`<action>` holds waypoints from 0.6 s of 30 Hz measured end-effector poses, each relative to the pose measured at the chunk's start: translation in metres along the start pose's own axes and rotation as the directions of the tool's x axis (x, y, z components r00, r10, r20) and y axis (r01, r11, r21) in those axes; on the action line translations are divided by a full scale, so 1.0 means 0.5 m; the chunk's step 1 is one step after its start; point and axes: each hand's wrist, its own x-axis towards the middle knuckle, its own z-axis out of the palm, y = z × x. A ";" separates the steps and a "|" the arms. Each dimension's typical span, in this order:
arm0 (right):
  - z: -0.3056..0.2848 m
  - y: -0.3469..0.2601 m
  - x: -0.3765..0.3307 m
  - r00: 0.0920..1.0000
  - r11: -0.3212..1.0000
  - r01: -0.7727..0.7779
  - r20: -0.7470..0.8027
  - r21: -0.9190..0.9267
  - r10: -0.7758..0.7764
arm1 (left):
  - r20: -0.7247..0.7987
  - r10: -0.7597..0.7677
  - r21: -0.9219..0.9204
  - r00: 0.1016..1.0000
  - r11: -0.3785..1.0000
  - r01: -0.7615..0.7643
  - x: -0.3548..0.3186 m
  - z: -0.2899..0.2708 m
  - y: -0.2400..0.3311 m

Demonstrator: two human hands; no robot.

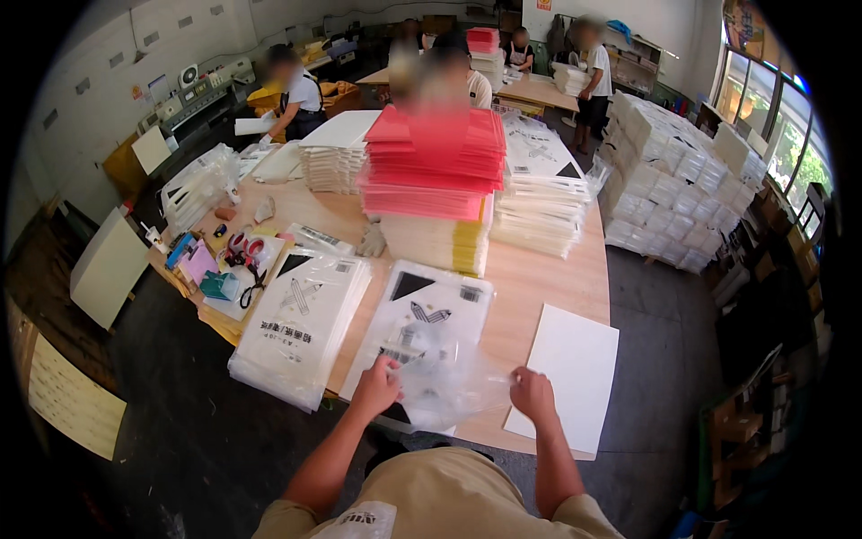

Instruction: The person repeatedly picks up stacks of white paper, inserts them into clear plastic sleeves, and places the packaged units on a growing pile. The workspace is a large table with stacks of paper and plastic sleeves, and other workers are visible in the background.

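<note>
Between my two hands stretches a clear plastic bag (458,373), partly see-through and crumpled. My left hand (378,388) pinches its left edge, and my right hand (532,393) grips the right edge with curled fingers. Under the bag lie flat printed plastic packs (429,292) with a black corner and a crossed-pencil picture. Beside my right hand, white paper sheets (570,368) rest at the table's front edge. To the left of my left hand stands a neat pile of similar packs (305,323), sleeved in clear plastic.
A tall stack of pink sheets (435,148) rises mid-table above white ones. More packs (539,193) sit right of it. Scissors (253,286), tape and small boxes crowd the left side. A wrapped pallet load (669,180) stands on the floor at right. Several people work beyond.
</note>
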 end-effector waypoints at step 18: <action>0.093 0.019 0.078 0.899 0.899 0.438 -0.039 0.027 -0.437 | 0.006 0.242 0.587 0.970 0.785 -0.200 0.053 -0.134 -0.053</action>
